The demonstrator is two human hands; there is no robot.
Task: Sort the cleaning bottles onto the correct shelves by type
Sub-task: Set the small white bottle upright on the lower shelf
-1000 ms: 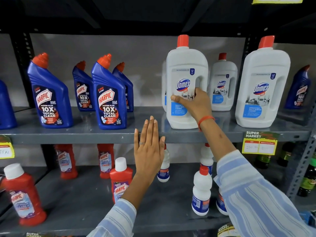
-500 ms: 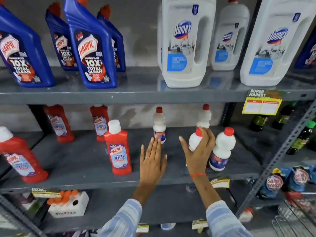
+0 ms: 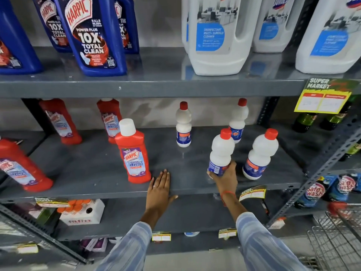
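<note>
Head view: my right hand [image 3: 224, 178] wraps a small white bottle's [image 3: 221, 151] base, hiding its label's lower edge; left hand [image 3: 159, 189] lies flat, empty, on the shelf [image 3: 97, 173].

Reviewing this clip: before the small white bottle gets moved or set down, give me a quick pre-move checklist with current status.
1. Right hand closed around the small white bottle at its base: ok.
2. Red cap on that bottle: ok.
3. Bottle upright: not ok, slightly tilted.
4. Bottle's base touching the middle shelf: cannot tell, the hand hides it.
5. Left hand flat on the shelf edge, holding nothing: ok.
6. Neighbouring white bottle apart from the held one: ok.
</note>
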